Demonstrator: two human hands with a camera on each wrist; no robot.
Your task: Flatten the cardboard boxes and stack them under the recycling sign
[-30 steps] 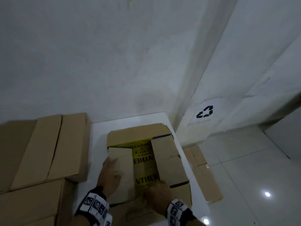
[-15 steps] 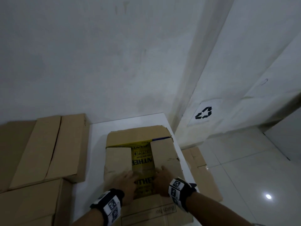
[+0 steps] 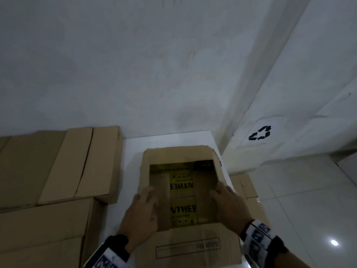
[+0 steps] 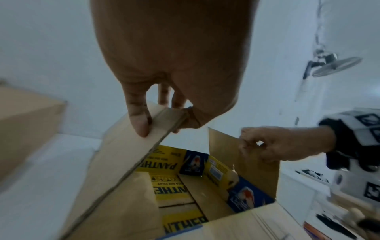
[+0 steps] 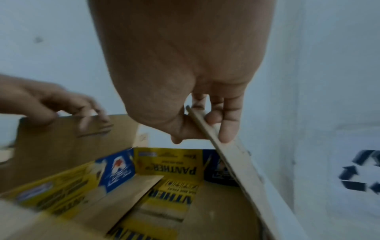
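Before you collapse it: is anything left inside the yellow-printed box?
Nothing loose shows inside the box: only its folded bottom flaps and yellow print. The left hand and right hand grip the side flaps, which hide the edges.

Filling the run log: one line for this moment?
phase: opening box | left hand: pinches left flap | right hand: pinches right flap | box: unflattened

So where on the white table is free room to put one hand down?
A bare strip of white table runs between the closed boxes on the left and the open box. Another bare band lies behind the open box, up to the wall. The right edge is crowded: the box nearly reaches it.
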